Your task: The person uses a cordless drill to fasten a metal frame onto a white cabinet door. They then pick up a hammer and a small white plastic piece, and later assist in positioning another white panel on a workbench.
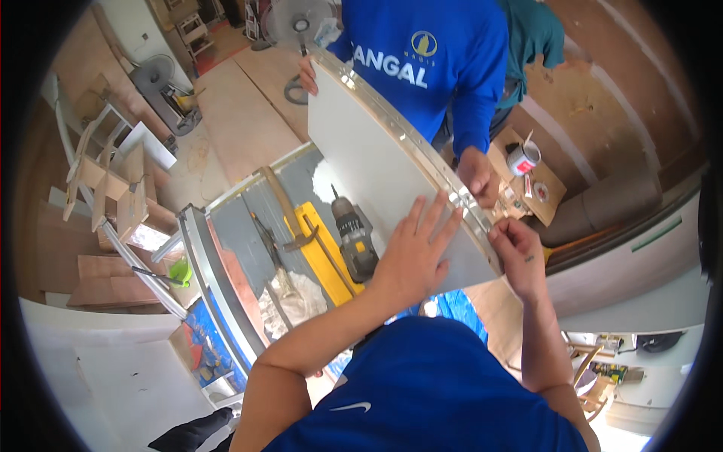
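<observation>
A white panel (361,143) stands on edge in front of me, with a shiny metal strip (399,135) running along its narrow upper edge. My left hand (416,252) lies on the panel's white face, fingers stretched out near the strip. At the near end of the panel, my right hand (520,252) is closed with thumb and fingertips together by the strip; what it pinches is too small to make out. Across from me a co-worker in a blue shirt has one hand (308,75) on the panel's far end and the other hand (480,177) beside the strip.
On the grey work surface (239,207) lie a cordless drill (354,237), a hammer (282,203), a yellow level (320,252) and a crumpled white cloth (294,301). A paint can (523,158) stands at right. Fans (154,75), wooden frames (124,188) and another person (533,38) are farther off.
</observation>
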